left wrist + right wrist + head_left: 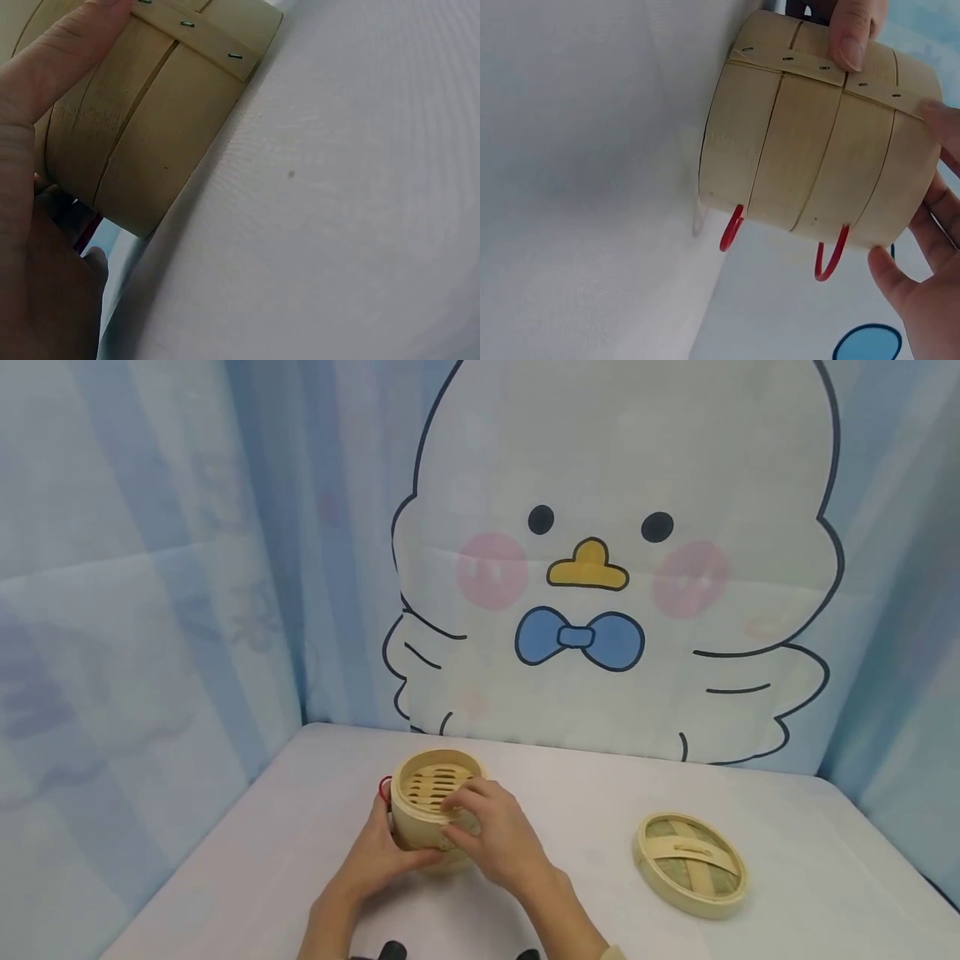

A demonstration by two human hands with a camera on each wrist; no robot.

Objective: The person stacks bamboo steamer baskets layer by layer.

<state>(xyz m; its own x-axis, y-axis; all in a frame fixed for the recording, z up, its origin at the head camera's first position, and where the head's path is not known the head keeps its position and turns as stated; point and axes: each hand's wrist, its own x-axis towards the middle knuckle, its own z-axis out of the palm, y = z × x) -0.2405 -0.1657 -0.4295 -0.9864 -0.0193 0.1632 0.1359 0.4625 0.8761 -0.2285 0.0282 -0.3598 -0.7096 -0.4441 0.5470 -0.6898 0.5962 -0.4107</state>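
Note:
A two-tier bamboo steamer (416, 828) stands on the white table, its slatted upper basket (435, 781) uncovered. My left hand (382, 853) grips the stack from the left, thumb across the front and fingers behind. In the right wrist view that left thumb (850, 45) presses the stapled strip close to the seam between tiers. My right hand (495, 835) holds the upper basket's right front rim, its thumb on the outer wall and its other fingertips at the rim. Red loops (832, 255) stick out from the steamer's side. The basket's far wall is partly hidden by my right hand.
A round bamboo lid (690, 864) with a woven top and strap handle lies on the table (570, 860) to the right. Behind the table's back edge hangs a blue and white curtain (352, 568) with a cartoon bird.

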